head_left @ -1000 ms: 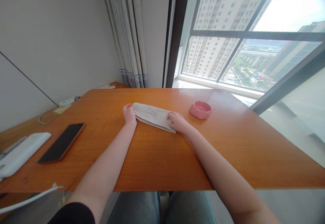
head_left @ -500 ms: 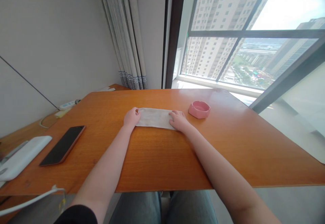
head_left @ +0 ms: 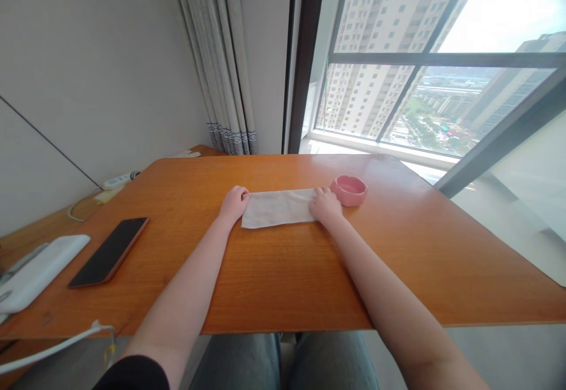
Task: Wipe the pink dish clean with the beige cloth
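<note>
A pale, folded cloth (head_left: 279, 208) lies as a long strip across the wooden table, directly ahead of me. At its left end, my left hand (head_left: 234, 202) has its fingers closed on the far corner. My right hand (head_left: 326, 204) is at the other end, its fingers curled over the cloth's edge. Just beyond the right hand stands a pink, many-sided bowl (head_left: 349, 191), close to my knuckles. The right end of the cloth is partly hidden under that hand.
On the left of the table (head_left: 283, 284) lie a dark phone (head_left: 109, 252) and a white flat device (head_left: 42, 272). A white cable (head_left: 57, 349) crosses the near left corner. A power strip (head_left: 117, 181) sits by the wall. A large window is at the right.
The cloth and my right hand have shifted to the right, close to the pink bowl. My left hand has moved slightly right, and the cloth's near left corner now shows.
</note>
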`<action>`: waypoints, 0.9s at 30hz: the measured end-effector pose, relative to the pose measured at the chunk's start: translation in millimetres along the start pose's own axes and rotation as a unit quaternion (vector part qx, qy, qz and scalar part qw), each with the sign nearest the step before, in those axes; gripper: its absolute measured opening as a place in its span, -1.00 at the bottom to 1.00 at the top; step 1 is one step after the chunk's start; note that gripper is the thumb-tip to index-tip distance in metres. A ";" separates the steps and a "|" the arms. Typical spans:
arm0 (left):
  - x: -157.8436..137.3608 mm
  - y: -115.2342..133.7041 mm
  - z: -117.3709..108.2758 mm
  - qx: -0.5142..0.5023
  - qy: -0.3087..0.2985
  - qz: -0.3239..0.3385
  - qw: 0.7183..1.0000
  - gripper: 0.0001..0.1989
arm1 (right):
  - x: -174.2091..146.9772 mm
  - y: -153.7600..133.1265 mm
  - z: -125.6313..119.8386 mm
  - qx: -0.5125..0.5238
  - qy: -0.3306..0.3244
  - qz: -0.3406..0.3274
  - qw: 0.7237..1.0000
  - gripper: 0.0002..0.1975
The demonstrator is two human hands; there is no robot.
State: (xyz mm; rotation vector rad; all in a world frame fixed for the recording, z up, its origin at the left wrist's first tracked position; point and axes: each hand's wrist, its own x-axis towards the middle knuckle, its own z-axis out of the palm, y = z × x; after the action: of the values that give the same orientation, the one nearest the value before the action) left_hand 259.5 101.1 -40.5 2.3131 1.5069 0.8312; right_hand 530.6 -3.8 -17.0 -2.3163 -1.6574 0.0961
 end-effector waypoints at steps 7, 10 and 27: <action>4.5 -3.0 -3.4 -0.113 0.043 -0.077 0.990 -0.69 | 1.5 4.9 -9.1 -0.004 -0.015 0.027 1.000 -0.61; 2.5 -3.5 -2.5 -0.070 0.031 -0.071 0.995 -0.70 | 1.5 3.9 -12.9 -0.014 -0.010 0.016 1.000 -0.60; -3.5 4.1 -6.3 0.054 0.135 -0.041 0.988 -0.71 | -17.5 -27.0 13.3 -0.028 -0.078 -0.137 0.987 -0.43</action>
State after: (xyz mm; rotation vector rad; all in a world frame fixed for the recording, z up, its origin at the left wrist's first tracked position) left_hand 257.8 95.6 -34.5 2.2658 1.7866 1.1031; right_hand 497.1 -9.6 -24.3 -2.1417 -2.0643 0.1770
